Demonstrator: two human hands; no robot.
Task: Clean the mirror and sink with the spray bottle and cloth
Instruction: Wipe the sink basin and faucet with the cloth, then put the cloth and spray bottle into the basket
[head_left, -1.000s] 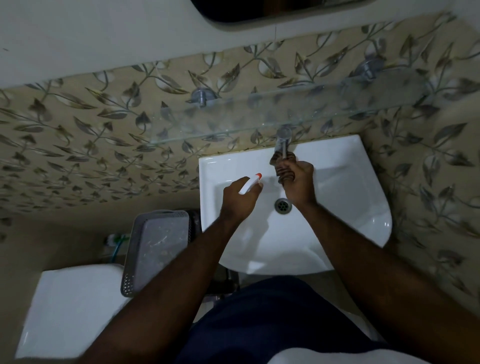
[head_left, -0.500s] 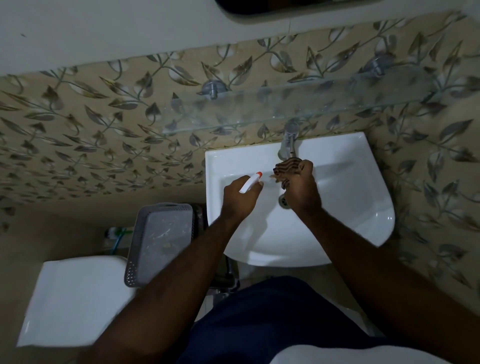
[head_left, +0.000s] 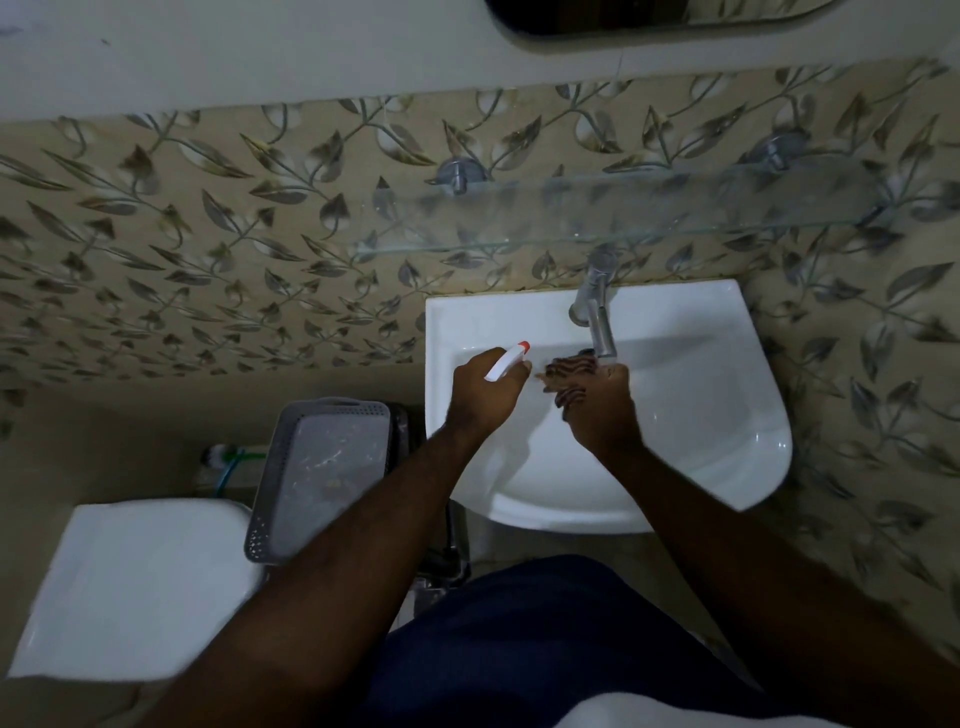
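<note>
I see both arms reaching forward over the white sink (head_left: 727, 447), which hangs on a wall tiled in a leaf pattern. My left hand (head_left: 483, 395) is wrapped around the spray bottle (head_left: 506, 361); only the white head with its small red-orange nozzle tip shows above the knuckles, tilted and pointing up and to the right toward the tap. The bottle's body is hidden inside the grip, so I cannot tell its shape or fill. The left fingers are curled tight around it.

My right hand (head_left: 602, 410) holds the cloth (head_left: 569, 371), a crumpled brownish piece with darker stripes, bunched into a wad. It sticks out from the front of the fist and sits just below the spout of the chrome tap (head_left: 597, 317), over the back part of the basin. The right fingers are closed into a fist on the wad. Whether the cloth touches the spout or the basin wall I cannot tell in this dim light.

The two hands are close together, the nozzle tip just beside the cloth.

Above the sink a glass shelf (head_left: 623, 223) runs along the wall on metal brackets, and the lower edge of the mirror (head_left: 649, 21) shows at the top. To the left of the sink stands a grey perforated basket (head_left: 322, 467), with a white toilet tank lid (head_left: 135, 587) below it.
</note>
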